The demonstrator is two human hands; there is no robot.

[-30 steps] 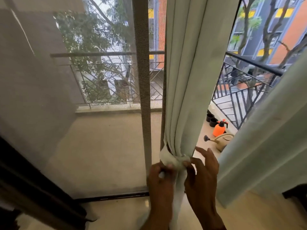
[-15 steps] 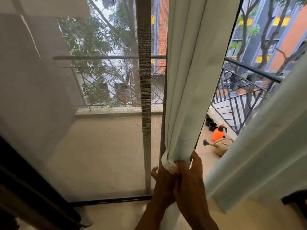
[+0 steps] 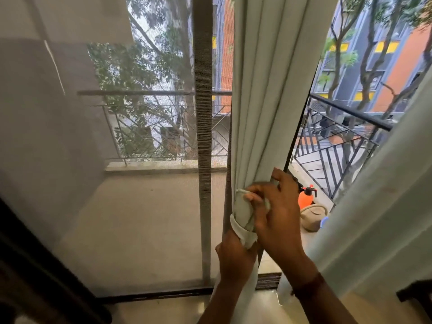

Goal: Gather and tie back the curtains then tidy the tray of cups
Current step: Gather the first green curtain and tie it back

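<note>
Soft daylight, slight blur, wide-angle bowing

Pale green fabric curtain (image 3: 268, 90) was plain; cloth tie-back band (image 3: 240, 231) off-white; plastic spray bottle (image 3: 305, 201) orange, black-topped; metal balcony railing (image 3: 350, 111) black.

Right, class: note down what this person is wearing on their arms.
Both arms are bare: the left forearm and right forearm show no sleeve up to the picture's lower edge. No gloves or watch show. The right wrist seems to carry a thin reddish-brown band, too blurred to identify.
</note>
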